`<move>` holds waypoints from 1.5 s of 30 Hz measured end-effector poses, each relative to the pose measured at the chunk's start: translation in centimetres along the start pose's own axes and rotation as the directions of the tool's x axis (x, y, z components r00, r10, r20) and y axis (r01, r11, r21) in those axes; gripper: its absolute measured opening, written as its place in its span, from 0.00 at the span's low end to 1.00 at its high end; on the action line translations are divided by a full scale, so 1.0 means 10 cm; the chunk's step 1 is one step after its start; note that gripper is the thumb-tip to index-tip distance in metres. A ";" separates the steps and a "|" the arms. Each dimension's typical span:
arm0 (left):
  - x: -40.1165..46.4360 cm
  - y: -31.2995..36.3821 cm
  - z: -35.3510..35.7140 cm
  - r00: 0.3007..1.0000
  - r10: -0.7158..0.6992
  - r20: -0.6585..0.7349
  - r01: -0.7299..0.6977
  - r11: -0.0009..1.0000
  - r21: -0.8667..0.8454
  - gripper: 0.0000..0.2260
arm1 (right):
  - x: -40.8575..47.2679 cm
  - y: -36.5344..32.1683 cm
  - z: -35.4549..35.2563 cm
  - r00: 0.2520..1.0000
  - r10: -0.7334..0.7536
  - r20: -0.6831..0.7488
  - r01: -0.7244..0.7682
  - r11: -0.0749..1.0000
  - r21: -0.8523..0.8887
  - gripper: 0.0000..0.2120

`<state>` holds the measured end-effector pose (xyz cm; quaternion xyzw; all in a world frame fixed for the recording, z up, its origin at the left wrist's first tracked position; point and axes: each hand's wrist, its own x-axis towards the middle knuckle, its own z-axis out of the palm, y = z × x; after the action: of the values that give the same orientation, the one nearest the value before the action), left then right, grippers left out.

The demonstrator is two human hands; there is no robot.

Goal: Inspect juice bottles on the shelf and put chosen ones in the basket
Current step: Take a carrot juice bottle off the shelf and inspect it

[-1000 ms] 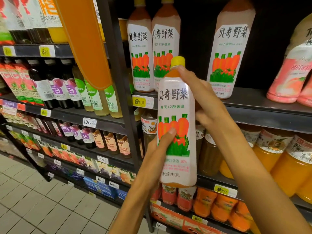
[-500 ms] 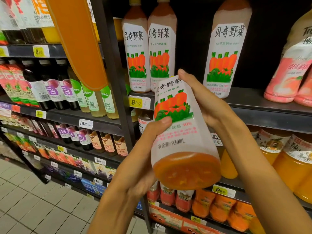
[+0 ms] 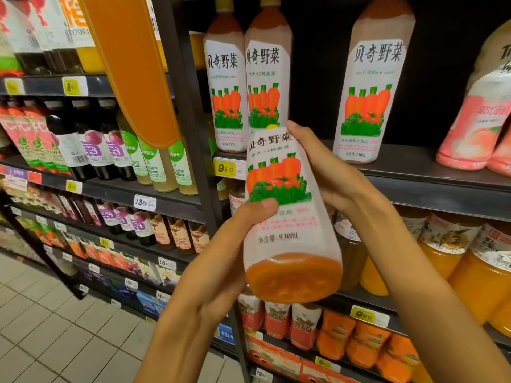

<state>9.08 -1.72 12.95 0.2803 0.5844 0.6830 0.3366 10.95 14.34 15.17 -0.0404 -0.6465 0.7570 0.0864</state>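
1. Tipped further toward the camera a second ago, the bottle (image 3: 287,217) has changed little since half a second back: its base still faces the viewer and its neck leans away toward the shelf (image 3: 431,186); earlier it stood upright with the yellow cap showing.
2. Head view: the left hand (image 3: 221,275) grips the bottle's lower body, thumb pressed across the label just under the carrot picture.
3. The right hand (image 3: 329,172) wraps the upper part from the right, fingers curled behind the neck; the cap is almost hidden.
4. Bottle sits in front of the shelf, just below the row of matching bottles (image 3: 246,84), clear of them.
5. Its long axis runs from the orange base, nearest the viewer and low, up and away to the neck. Both hands are on it; the left holds the heavy end, so it likely carries the weight in any lowering.
6. No basket is in view, so which way the bottle must travel cannot be told.
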 end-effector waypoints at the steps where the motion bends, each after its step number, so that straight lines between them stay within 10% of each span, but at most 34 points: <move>1: 0.03 -0.05 0.02 0.999 -0.015 -0.050 0.012 0.997 -0.073 0.13 | 0.02 -0.01 -0.01 1.000 -0.026 -0.013 0.025 0.999 -0.034 0.19; 4: -0.03 -0.22 -0.09 0.999 0.034 0.030 -0.032 0.996 -0.084 0.05 | 0.03 -0.02 -0.03 0.992 -0.118 -0.042 0.115 0.991 -0.071 0.16; 12: 0.30 -0.60 -0.20 0.969 0.231 0.089 -0.232 0.973 0.009 0.23 | -0.04 -0.07 -0.14 0.772 -0.629 -0.085 0.605 0.770 -0.204 0.32; 21: 0.52 -0.76 -0.14 0.809 0.577 -0.114 -0.555 0.813 0.177 0.27 | -0.22 -0.14 -0.31 0.838 -0.544 -0.035 0.512 0.807 -0.294 0.58; 29: 0.65 -0.76 -0.15 0.829 0.557 -0.043 -0.546 0.824 0.151 0.33 | -0.32 -0.21 -0.35 0.789 -0.596 0.152 0.610 0.729 -0.311 0.32; 35: 0.66 -0.77 -0.16 0.899 0.436 0.033 -0.432 0.898 -0.087 0.30 | -0.13 -0.28 -0.33 0.835 -0.549 0.039 0.550 0.831 -0.078 0.63; 45: 0.68 -0.51 -0.21 0.968 0.248 0.027 -0.246 0.968 -0.050 0.28 | -0.01 -0.19 -0.07 0.727 -0.646 -0.233 0.638 0.761 -0.118 0.44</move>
<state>3.90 2.82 7.50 0.3543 0.5234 0.7282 0.2650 11.30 15.28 16.97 0.0856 -0.6146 0.6584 0.4258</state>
